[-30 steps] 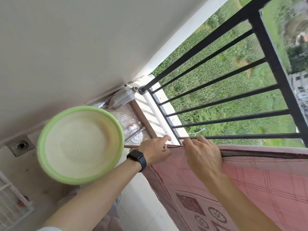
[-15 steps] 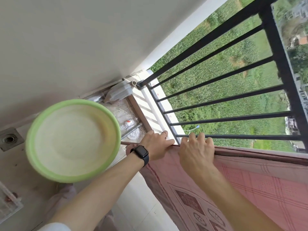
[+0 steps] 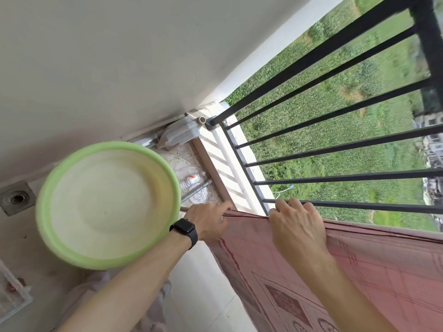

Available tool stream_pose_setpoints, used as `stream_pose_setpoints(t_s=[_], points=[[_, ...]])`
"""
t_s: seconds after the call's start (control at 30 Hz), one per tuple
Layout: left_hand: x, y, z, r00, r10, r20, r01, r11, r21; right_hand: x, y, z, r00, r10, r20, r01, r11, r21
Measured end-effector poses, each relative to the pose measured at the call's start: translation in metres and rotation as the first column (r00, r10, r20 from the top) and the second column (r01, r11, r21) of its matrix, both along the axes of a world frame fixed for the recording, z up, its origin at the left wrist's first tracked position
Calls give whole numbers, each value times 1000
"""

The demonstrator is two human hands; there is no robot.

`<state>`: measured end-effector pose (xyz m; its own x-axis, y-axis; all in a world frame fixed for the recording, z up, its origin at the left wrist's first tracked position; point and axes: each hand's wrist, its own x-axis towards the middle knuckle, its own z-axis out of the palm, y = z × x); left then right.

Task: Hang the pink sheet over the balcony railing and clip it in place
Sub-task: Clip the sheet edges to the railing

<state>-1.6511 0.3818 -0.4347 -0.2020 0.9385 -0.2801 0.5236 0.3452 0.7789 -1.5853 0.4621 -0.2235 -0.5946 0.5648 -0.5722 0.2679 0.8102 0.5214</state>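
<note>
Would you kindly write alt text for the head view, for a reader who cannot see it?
A pink sheet hangs over a black balcony railing; the left hand, wearing a smartwatch, holds its corner and the right hand curls over its top edge. A green basin stands nearby.

Narrow balcony in soft daylight, looked down on from above.

Plain off-white wall (image 3: 119,56) on the left, meeting pale floor tiles (image 3: 199,295) below, with a square metal drain (image 3: 16,198) set in the floor at its foot. Round green basin (image 3: 107,204) on the floor beside the drain. White ledge (image 3: 223,161) along the outer edge under the black railing (image 3: 311,59), crossed by striped shadows. Cluttered corner strip between basin and ledge: clear plastic bottle (image 3: 191,182) lying flat, cloudy plastic container (image 3: 179,136) against the wall, open pipe end (image 3: 202,119) just above it. Part of a white rack (image 3: 12,293) at the lower left edge. Beyond the bars, green field (image 3: 335,130) far below and blurred buildings (image 3: 434,149) at the right.
</note>
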Motion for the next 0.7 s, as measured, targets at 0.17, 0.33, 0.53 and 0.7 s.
stream_pose_setpoints(t_s=[0.17,0.33,0.53,0.7], points=[[3,16,-18,988,-99,-118,105,994,42,2,-2,-5,999,-5,-43,5,1000,11],[7,28,-25,973,-25,-231,56,991,125,-2,-5,-13,998,-55,-10,55,998,-14],[5,34,-30,976,38,-213,-8,990,141,-11,-11,-69,980,-171,97,169,985,31],[5,34,-31,989,123,-80,-114,988,108,-20,2,-92,971,-230,63,228,973,31]])
